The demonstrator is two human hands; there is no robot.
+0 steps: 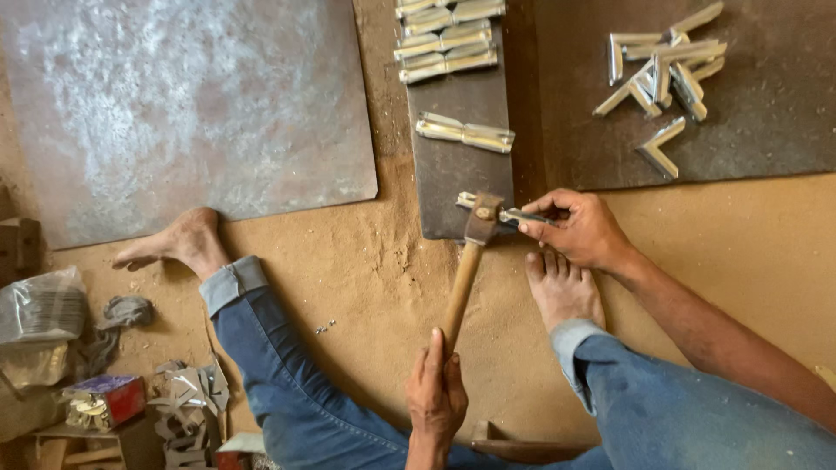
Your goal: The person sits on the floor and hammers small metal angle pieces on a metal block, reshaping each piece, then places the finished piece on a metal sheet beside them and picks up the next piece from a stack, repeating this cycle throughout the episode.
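Now one hammer (pixel 477 228) (left hand (pixel 435 396)) strikes one metal strip (pixel 514 214), right hand (pixel 582 228) steadying.

Pale wooden hammer handle (pixel 461 287), shiny silver metal brackets (pixel 664 74), blue jeans (pixel 296 383), mottled grey-brown metal sheet (pixel 187 109)

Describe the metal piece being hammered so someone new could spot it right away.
Find the narrow dark steel plate between the person's bare feet. At its near edge lies a shiny metal strip, pinched by the right hand under the hammer. Unlike the other strips farther up the plate, it alone is held.
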